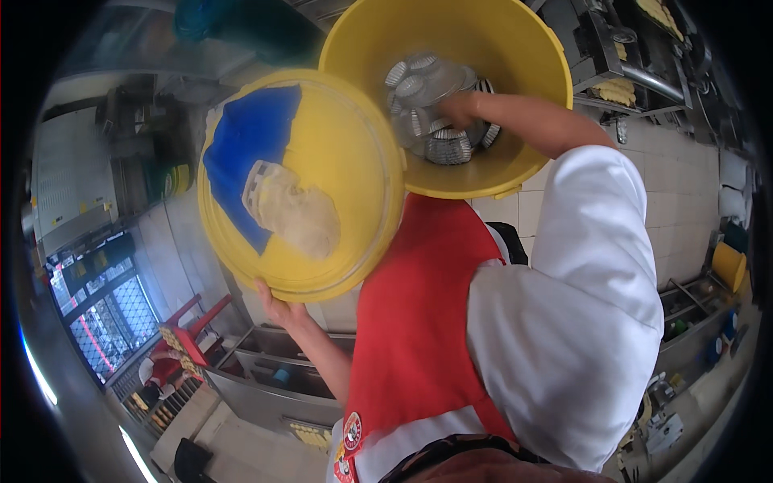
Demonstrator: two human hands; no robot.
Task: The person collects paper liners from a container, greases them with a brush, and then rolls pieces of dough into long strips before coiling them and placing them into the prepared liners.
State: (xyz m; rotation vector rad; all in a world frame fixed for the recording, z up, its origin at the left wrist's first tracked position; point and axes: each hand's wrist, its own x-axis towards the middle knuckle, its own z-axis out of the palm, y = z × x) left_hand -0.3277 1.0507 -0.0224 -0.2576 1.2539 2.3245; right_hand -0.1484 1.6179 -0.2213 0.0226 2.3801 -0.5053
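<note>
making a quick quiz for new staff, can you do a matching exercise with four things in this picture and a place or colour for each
1. left hand
2. apron
3. foil cups
4. lid

A. inside the yellow bucket
B. yellow with a blue patch
C. red
D. at the lid's lower edge

Pairs: 1-D, 2-C, 3-A, 4-B

The wide yellow round bin (519,157) looks like smooth plastic with a soft sheen, and the yellow disc-shaped lid (346,161) shares that plastic look. The fluted silver cups (448,148) appear to be shiny, ridged metal foil. The red apron (419,322) and the loose white sleeve (592,217) are matt cloth, softly creased; the pale tiled floor (656,165) looks smooth.
</note>
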